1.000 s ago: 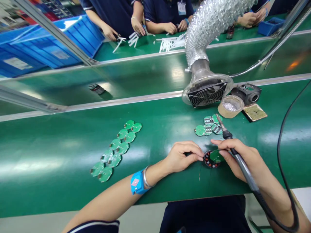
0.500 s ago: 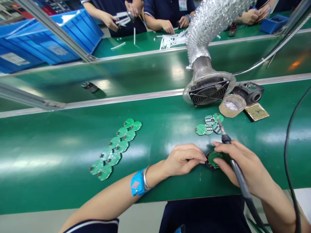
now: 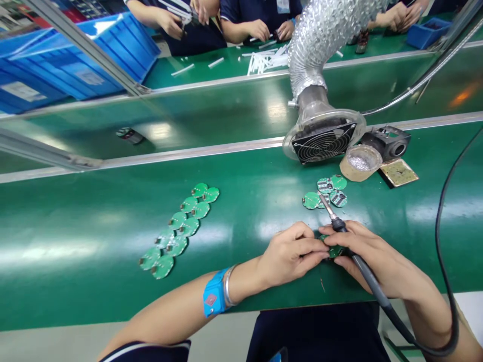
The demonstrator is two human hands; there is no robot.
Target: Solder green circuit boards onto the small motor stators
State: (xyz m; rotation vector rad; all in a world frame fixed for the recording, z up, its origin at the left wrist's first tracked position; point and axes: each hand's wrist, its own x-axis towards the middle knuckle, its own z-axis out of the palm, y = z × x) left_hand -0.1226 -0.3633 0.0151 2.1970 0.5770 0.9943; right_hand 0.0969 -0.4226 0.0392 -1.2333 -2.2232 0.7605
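Observation:
A round green circuit board (image 3: 335,251) lies at the front of the bench, partly hidden by my fingers. My left hand (image 3: 292,254) pinches its left edge; whether a wire is also between the fingertips is hidden. In my right hand (image 3: 385,259) a soldering iron (image 3: 368,277) is held, its tip pointing up and left over a small cluster of round boards (image 3: 311,200). Thumb and fingers of that same hand also touch the right side of the board. A thin wire scrap (image 3: 322,285) lies just below my hands.
Two staggered rows of round boards (image 3: 189,226) lie to the left. A fume extractor (image 3: 324,143), a solder cup (image 3: 360,163), an iron stand (image 3: 390,143) and a sponge tray (image 3: 398,173) stand at the back right. The iron's cable (image 3: 439,241) loops at right. Co-workers' hands (image 3: 258,31) work beyond the partition.
My left hand has shifted right, further over the board. The iron's tip has swung left, and my right fingers have closed in on the board. Across the partition, a white strip has dropped flat.

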